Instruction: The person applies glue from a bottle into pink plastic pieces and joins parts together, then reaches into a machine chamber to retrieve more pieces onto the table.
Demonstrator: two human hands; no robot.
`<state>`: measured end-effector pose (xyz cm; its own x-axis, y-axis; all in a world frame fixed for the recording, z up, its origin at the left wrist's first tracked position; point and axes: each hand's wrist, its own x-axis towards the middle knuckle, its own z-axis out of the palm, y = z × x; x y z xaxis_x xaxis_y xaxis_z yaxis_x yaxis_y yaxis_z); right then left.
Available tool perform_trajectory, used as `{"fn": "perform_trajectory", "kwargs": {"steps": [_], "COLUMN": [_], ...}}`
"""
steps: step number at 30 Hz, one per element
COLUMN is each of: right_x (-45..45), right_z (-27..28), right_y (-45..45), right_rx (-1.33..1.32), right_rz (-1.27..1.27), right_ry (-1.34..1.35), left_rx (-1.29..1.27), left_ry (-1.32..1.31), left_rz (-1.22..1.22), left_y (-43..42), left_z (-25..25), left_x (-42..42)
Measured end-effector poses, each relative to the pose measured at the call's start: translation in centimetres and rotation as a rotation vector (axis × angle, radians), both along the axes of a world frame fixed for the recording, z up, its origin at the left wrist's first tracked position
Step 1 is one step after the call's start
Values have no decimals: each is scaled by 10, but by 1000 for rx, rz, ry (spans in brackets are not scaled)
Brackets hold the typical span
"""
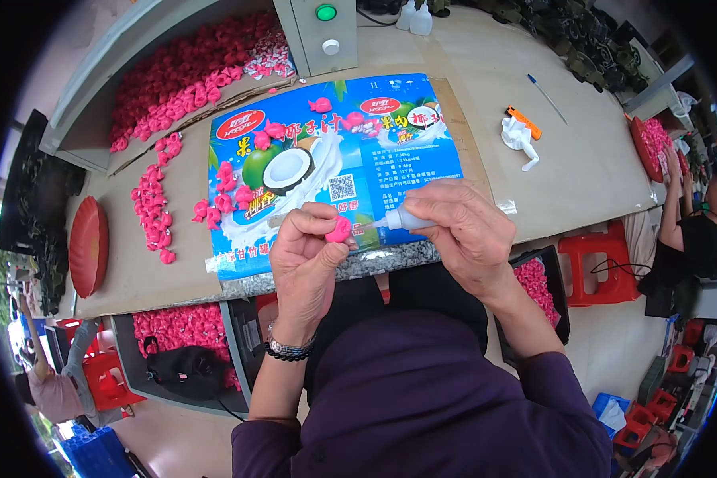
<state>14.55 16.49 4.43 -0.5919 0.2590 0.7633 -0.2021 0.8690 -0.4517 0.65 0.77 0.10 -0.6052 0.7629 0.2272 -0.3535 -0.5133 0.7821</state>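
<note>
Between the thumb and fingers of my left hand (304,243) is a small pink plastic piece (339,229). My right hand (468,231) grips a small white squeeze bottle (400,218), tilted so its thin nozzle points left at the pink piece. Whether the tip touches the piece I cannot tell. Both hands are over the near edge of a blue printed cardboard sheet (311,187) with coconut pictures. Several similar pink pieces (225,177) lie on the sheet's left and upper parts.
More pink pieces (153,207) lie left of the sheet, near a red tray (88,247). A grey machine housing (320,48) holds a pink heap behind. An orange-handled cutter (524,122), tissue (518,142) and pen (548,99) lie right. Bins of pink pieces (179,331) stand below; other people sit at both sides.
</note>
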Motion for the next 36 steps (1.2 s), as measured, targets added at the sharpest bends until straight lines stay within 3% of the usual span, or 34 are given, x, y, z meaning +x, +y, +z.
{"fn": "perform_trajectory", "kwargs": {"steps": [9,11,18,19,21,28,36], "right_x": [-1,-7,-66,-74,-88,-112,-116], "right_z": [4,8,-20,-25,-31,-32,-40], "right_y": [9,16,81,89,103,120,112], "right_rx": [-79,-507,-876,-873,-375,-138,47], "right_rz": [-28,-46,-27,-29,-180,11,-174], "right_ry": [-19,-112,-275,-275,-462,-624,-611], "left_rx": [6,0,-2,2,3,-15,2], "left_ry": [-16,-40,-145,-154,-161,-195,-199], "left_rz": [-6,-22,-88,-95,-96,-80,-97], "left_y": [-1,-1,-3,-3,-4,-11,-11], "left_z": [-3,-6,-13,-12,-15,-16,-14], "left_x": [-1,0,11,12,13,11,10]}}
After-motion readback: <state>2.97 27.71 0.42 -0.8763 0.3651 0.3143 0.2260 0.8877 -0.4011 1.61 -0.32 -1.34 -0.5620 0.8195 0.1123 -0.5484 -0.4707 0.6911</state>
